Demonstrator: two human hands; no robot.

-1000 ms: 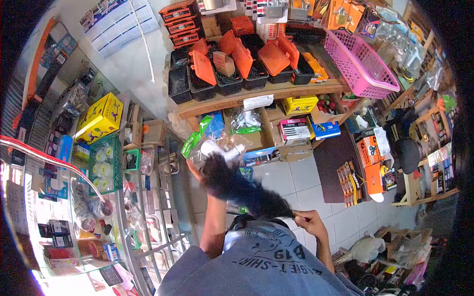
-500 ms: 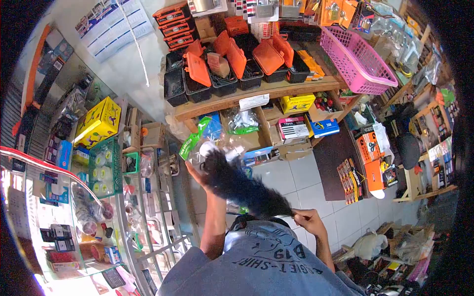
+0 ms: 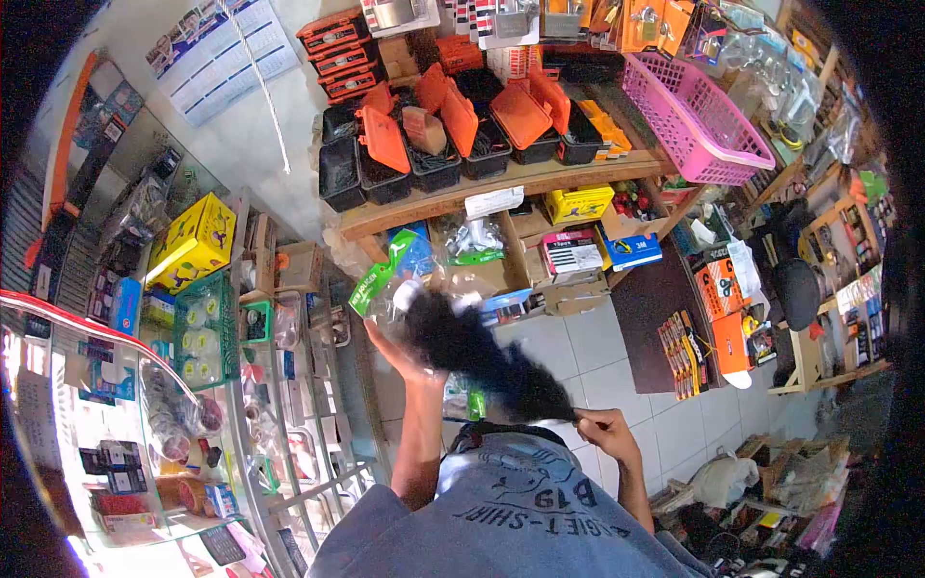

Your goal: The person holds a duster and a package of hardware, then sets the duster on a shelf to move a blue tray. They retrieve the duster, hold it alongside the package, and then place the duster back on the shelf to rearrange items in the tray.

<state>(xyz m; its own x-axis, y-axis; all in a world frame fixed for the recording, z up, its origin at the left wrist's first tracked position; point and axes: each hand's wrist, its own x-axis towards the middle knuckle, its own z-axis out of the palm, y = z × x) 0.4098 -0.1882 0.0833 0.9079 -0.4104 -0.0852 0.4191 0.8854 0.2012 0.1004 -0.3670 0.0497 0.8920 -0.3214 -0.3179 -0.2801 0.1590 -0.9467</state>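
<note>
A black feather duster (image 3: 482, 352) stretches across the middle, its feathers blurred. My right hand (image 3: 605, 430) is closed around the duster's end at the lower right. On the other side, my left hand (image 3: 397, 352) is at a clear plastic package with a green label (image 3: 383, 274); the package stands above the palm, and the feathers hide part of the fingers. White parts show inside the package, beside the duster's feathered tip. Just beyond is an open box with a bagged item (image 3: 474, 239).
Black bins with orange lids (image 3: 385, 140) line a wooden shelf (image 3: 434, 207). A pink basket (image 3: 696, 130) is at the upper right. Glass shelving with a yellow box (image 3: 193, 241) stands left. White floor tiles (image 3: 612, 371) lie below.
The duster's feathers have shifted slightly and spread wider. My left hand and the green-labelled package have moved only a little. My right hand still grips the duster's end.
</note>
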